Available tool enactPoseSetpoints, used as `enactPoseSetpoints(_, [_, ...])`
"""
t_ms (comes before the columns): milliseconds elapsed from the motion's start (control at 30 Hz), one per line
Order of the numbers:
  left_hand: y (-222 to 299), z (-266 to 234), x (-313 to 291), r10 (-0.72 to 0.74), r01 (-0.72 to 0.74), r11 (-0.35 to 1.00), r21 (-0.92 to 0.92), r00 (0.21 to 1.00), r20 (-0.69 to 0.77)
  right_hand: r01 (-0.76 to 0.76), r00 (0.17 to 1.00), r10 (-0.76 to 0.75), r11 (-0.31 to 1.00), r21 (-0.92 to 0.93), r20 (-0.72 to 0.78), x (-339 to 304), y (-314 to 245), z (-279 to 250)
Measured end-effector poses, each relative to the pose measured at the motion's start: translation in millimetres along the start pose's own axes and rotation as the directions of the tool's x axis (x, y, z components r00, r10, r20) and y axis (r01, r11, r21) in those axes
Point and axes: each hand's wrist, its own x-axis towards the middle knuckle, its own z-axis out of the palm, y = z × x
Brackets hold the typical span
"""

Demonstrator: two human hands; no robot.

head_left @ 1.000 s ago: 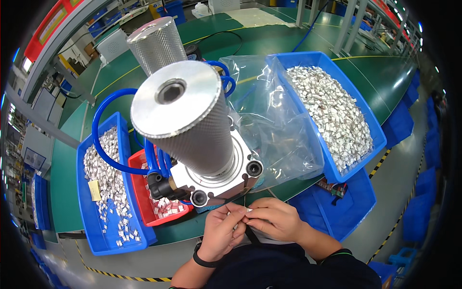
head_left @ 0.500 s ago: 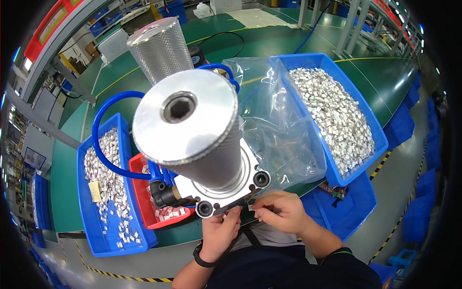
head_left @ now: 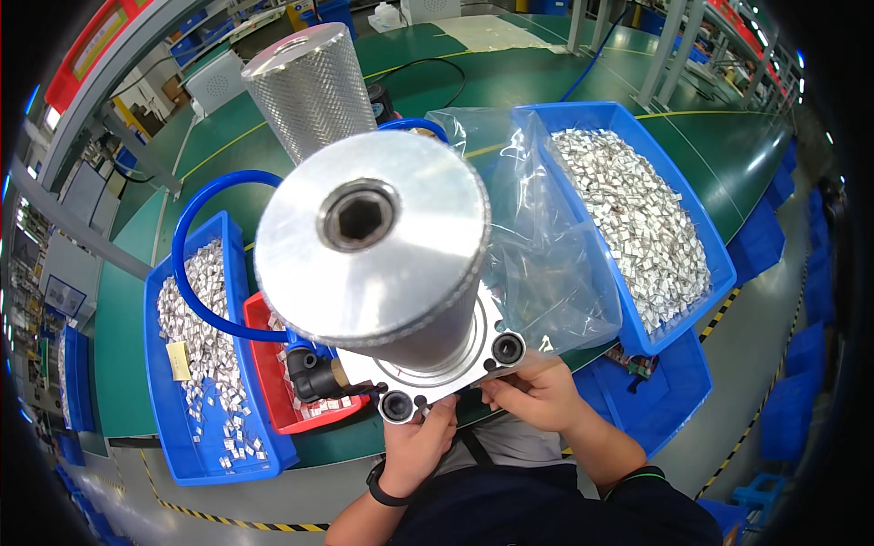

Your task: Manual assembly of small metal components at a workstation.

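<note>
A silver press head with a round, hex-socketed top (head_left: 373,241) stands in front of me, and its bolted square plate (head_left: 460,369) overhangs my fingertips. My left hand (head_left: 417,448), with a black band on its wrist, is closed just under the plate's near edge, thumb upward. Beside it on the right, my right hand (head_left: 539,396) is closed in a pinch under the same plate, its fingertips partly hidden. Whatever lies between the fingers of either hand is covered by the plate.
Blue bins of small white pieces stand left (head_left: 196,428) and right (head_left: 628,227), with a red bin (head_left: 314,419) beside the left one. A clear plastic bag (head_left: 546,273) lies against the right bin. A knurled cylinder (head_left: 314,91) and blue hose (head_left: 187,259) stand behind.
The press head and its plate look larger and have shifted slightly right. My right fingertips, with a small pale piece at them before, have moved further under the plate.
</note>
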Motion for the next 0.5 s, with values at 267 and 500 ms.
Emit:
enactPoseSetpoints(267, [-1.7,1.1,2.4,0.005,-0.005,1.000,-0.003,1.000,0.002,0.004,1.000,-0.003,0.999,-0.032,0.021,0.8,1.8,-4.4])
enactPoseSetpoints(500, [-2.1,3.5,2.1,0.011,-0.011,1.000,-0.016,1.000,0.015,-0.006,1.000,0.006,1.000,0.014,0.010,0.4,0.0,-5.1])
